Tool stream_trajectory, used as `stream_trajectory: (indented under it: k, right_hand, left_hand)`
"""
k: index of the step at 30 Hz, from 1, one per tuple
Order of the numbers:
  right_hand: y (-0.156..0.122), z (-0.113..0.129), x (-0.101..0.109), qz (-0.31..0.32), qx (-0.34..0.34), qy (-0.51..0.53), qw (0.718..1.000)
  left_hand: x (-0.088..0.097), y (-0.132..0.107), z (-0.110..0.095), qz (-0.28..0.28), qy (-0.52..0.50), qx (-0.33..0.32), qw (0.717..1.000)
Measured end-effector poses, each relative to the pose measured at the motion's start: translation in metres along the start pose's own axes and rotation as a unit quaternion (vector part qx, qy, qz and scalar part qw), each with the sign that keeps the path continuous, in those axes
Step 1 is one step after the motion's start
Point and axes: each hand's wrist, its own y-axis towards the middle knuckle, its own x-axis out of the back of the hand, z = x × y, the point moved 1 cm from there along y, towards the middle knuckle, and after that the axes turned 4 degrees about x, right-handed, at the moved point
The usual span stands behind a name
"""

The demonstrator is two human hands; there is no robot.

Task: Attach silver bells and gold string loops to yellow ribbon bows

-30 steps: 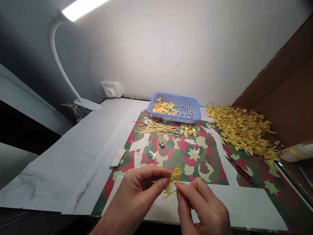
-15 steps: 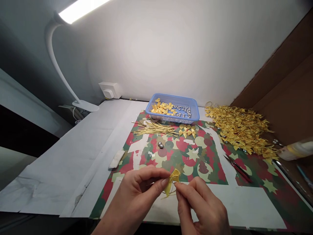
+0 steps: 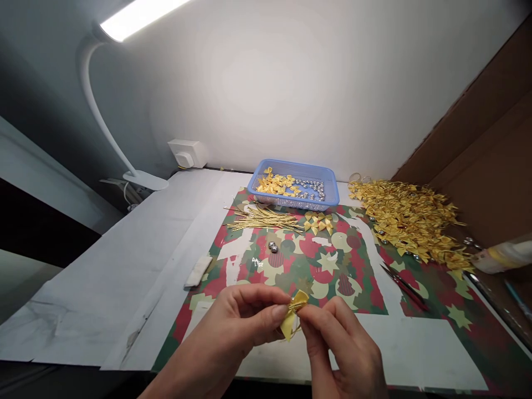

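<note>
A small yellow ribbon bow (image 3: 293,315) with a thin gold wire around it is pinched between both of my hands low in the middle of the view. My left hand (image 3: 239,327) grips it with thumb and forefinger from the left. From the right, my right hand (image 3: 341,346) pinches the bow's top and the wire. Both hands hover just above the patterned red and green paper (image 3: 316,263) on the table.
A blue basket (image 3: 330,188) with yellow bows and silver bells stands at the back. Gold wires (image 3: 266,219), a few bows (image 3: 319,221) and two silver bells (image 3: 273,246) lie before it. A big heap of finished bows (image 3: 411,219) and scissors (image 3: 405,285) lie right. White lamp (image 3: 100,100) at left.
My right thumb and forefinger have closed in on the bow's top, and the bow sits slightly lower and more folded between the two hands. Everything else on the table is unmoved.
</note>
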Motion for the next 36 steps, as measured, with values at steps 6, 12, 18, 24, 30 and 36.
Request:
stream_trajectory:
  k: [6, 12, 18, 24, 30, 36]
  right_hand:
    - [0.000, -0.001, -0.002, 0.005, -0.027, 0.033, 0.999]
    - [0.001, -0.001, -0.005, -0.014, -0.030, 0.051, 0.998]
    - [0.002, 0.001, -0.004, -0.013, -0.024, 0.049, 0.998]
    - [0.003, -0.004, -0.006, -0.018, -0.025, 0.067, 0.997]
    - [-0.001, -0.006, -0.008, -0.037, -0.069, 0.063, 0.995]
    - [-0.001, 0.001, -0.006, -0.043, -0.015, -0.030, 0.998]
  left_hand:
    - [0.001, 0.001, -0.001, 0.032, -0.039, 0.021, 0.999]
    - [0.001, 0.000, 0.000, 0.040, -0.073, 0.034, 0.996]
    - [-0.003, -0.003, -0.002, 0.045, -0.074, 0.054, 0.995]
    - [-0.004, -0.003, 0.001, 0.031, -0.063, 0.040, 0.997]
    - [-0.007, -0.003, 0.002, -0.023, 0.090, -0.063, 0.994]
    - [-0.013, -0.006, 0.003, -0.069, 0.179, -0.140, 0.971]
